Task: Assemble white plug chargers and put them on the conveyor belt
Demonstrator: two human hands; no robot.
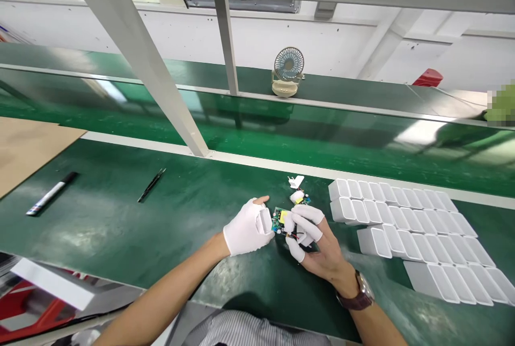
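the left hand (245, 230), in a white glove that left the thumb tip bare, was closed around a small white housing (264, 221), its open end turned toward the right hand (319, 244). the right hand, with white covers on several fingers, pinched a green circuit board (277, 220) that carried a yellow-wrapped part (284, 217). the board's near edge stood right at the mouth of the housing; whether any of it was inside could not be told. a white piece (306, 238) and a bit of red wire showed under the right fingers, partly hidden by them. both hands were just above the green bench (181, 217), near its middle, and a brown-strapped watch (359, 292) sat on the right wrist.

just beyond the hands lay a second circuit board (306, 199) with a white lump on it, and next to it a white piece with prongs (296, 181). to the right, many white housings (380, 212) stood side by side in four slanting rows, open ends toward the person. well to the left lay dark tweezers (152, 185) and a white marker with a black cap (52, 194), with a cardboard sheet (32, 145) behind them. a small fan (288, 67) stood on the far ledge (253, 78)
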